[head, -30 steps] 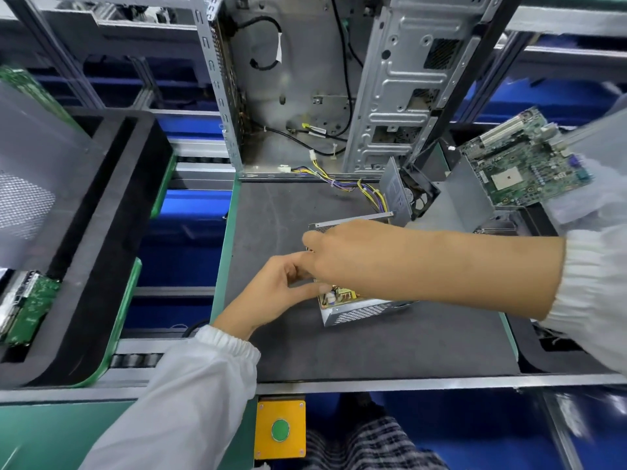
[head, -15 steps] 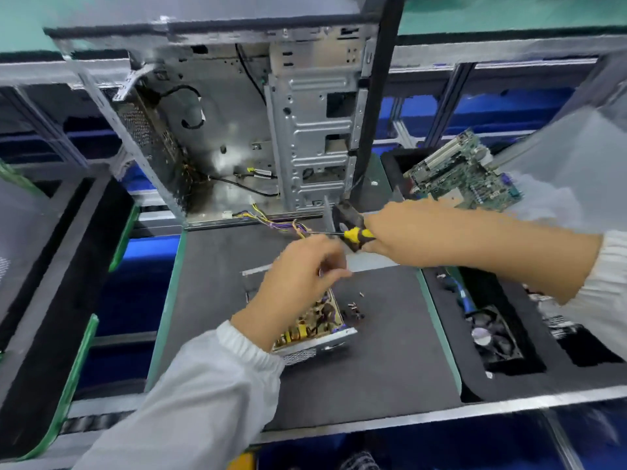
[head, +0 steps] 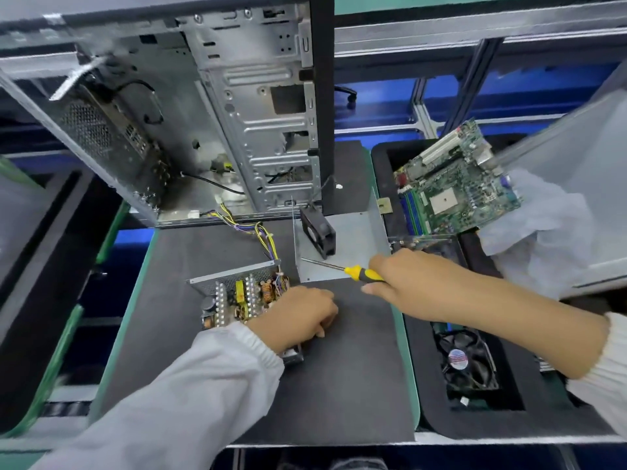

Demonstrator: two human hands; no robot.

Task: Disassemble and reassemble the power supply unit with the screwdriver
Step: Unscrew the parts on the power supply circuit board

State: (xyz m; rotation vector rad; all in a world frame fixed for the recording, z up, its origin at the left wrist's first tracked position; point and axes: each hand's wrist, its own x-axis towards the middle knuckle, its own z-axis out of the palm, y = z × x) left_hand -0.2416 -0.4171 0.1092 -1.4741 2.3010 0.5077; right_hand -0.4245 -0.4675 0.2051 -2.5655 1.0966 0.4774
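Note:
The opened power supply unit [head: 237,295] lies on the dark mat [head: 356,368], its circuit board with coils and capacitors exposed. A bundle of coloured wires [head: 261,237] runs from it toward the computer case. My left hand [head: 302,317] rests with curled fingers at the unit's right side; what it holds is hidden. My right hand [head: 403,281] grips a yellow-and-black screwdriver [head: 346,269], its shaft pointing left over the removed metal cover [head: 353,232]. A small black fan [head: 317,230] stands on that cover.
An open computer case [head: 210,123] stands behind the mat. A black foam tray [head: 427,425] at the right holds a motherboard [head: 458,184] and a cooler fan [head: 464,361]. Another black tray [head: 40,266] lies at the left.
My right hand picked up the screwdriver and now holds it lower, over the cover. My left hand dropped from above the unit to its right side. The camera view swung left and closer.

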